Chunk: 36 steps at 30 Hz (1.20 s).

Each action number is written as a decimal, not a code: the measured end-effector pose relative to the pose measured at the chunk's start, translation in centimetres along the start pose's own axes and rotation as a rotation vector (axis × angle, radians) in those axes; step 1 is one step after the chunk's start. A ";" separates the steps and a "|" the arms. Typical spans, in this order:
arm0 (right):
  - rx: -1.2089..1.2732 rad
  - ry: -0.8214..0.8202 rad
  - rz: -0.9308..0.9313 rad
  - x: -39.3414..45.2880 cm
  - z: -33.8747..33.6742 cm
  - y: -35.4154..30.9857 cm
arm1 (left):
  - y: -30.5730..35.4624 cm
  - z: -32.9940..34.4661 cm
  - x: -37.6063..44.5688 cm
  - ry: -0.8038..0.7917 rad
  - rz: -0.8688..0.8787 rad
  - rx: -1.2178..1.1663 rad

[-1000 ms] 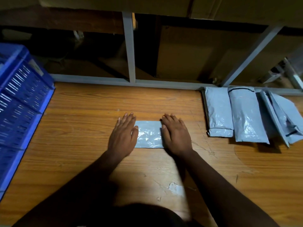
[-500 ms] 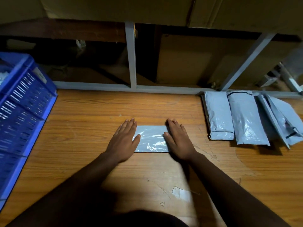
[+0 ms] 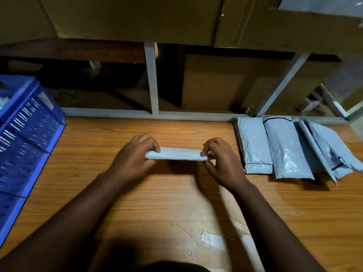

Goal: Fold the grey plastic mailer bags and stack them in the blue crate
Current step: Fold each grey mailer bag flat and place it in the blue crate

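A folded grey mailer bag (image 3: pixel 176 154) hangs edge-on just above the middle of the wooden table (image 3: pixel 176 203), casting a shadow below it. My left hand (image 3: pixel 133 156) grips its left end with curled fingers. My right hand (image 3: pixel 220 160) pinches its right end between thumb and fingers. The blue crate (image 3: pixel 25 138) stands at the table's left edge; its inside is mostly out of view. Several more grey mailer bags (image 3: pixel 284 148) lie side by side at the right back of the table.
A grey metal frame (image 3: pixel 152 81) runs along the table's far edge, with cardboard boxes (image 3: pixel 137 18) above and behind it. The table's veneer is chipped near the front (image 3: pixel 208 237).
Both hands lay flat on the folded bag on the table. Now they have closed on its two ends and lifted it off the surface, turned edge-on.
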State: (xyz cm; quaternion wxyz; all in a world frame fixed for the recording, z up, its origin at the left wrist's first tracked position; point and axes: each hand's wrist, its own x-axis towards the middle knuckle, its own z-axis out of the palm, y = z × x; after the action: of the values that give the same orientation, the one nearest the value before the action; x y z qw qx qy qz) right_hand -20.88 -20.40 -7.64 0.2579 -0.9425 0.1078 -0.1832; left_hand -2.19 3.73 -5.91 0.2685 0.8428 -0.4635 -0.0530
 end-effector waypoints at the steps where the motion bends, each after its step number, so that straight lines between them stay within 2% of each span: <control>1: -0.055 0.015 -0.031 -0.6 0.4 0.0 | 0.3 0.7 -0.7 0.020 0.028 0.058; 3: -0.113 -0.038 -0.037 -2.0 2.0 0.7 | -0.2 3.1 -2.5 -0.031 0.076 0.113; 5: -0.067 -0.155 0.023 -4.0 3.4 1.3 | -1.4 5.5 -4.3 -0.121 0.086 0.067; 8: -0.115 -0.246 0.062 -6.4 3.8 2.0 | -2.8 6.6 -6.1 -0.099 0.066 0.044; 12: -0.072 -0.162 0.118 -3.5 3.4 1.1 | -1.2 7.4 -4.3 0.037 0.089 0.073; 16: -0.168 -0.251 0.033 0.7 8.0 -0.1 | 1.1 10.5 -1.3 -0.005 -0.029 0.238; 20: -0.219 -0.290 -0.029 0.2 11.0 0.4 | 0.6 11.7 -1.2 -0.044 -0.048 0.379; 27: -0.250 -0.250 -0.028 0.4 12.1 0.9 | 0.1 13.4 -0.8 0.039 -0.059 0.451; 32: -0.264 -0.287 0.009 0.7 12.7 0.8 | -0.3 14.0 -0.7 0.065 -0.061 0.457; 36: -0.262 -0.312 0.006 0.2 11.1 1.5 | -0.5 13.3 -1.3 0.017 -0.093 0.389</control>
State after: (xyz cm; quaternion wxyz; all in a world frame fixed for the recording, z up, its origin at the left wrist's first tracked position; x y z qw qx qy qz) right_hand -16.36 -16.76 -17.27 0.1473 -0.9846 0.0921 -0.0188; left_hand -7.05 -0.43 -17.66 0.1020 0.8997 -0.4232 0.0323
